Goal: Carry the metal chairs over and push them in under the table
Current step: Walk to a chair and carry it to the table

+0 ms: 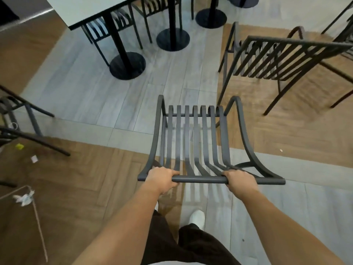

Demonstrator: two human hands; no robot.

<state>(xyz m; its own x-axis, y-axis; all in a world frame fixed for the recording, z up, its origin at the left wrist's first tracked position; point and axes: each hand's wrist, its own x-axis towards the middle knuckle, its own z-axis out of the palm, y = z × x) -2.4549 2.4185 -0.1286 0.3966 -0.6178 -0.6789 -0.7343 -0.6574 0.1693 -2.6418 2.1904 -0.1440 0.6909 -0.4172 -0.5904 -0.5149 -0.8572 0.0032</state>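
From far away I saw the left hand [161, 177] and the right hand [241, 181], each grip wrapped tight round the top bar of the metal chair [193, 142], well short of the surface [91, 8], and I feared its legs might bump the other chair [282, 58] close by.

Both bare forearms reach forward and slightly inward from the bottom of the view, elbows out of sight. The left hand [161, 178] sits knuckles-up, its fingers curled over the top rail of the chair [193, 142] near the rail's left end. The right hand [241, 181] holds the same rail toward its right end, also palm-down with fingers wrapped over it. The wrists are roughly straight and level with each other. Below, dark trousers and one white shoe [197, 219] show, the foot pointing forward.
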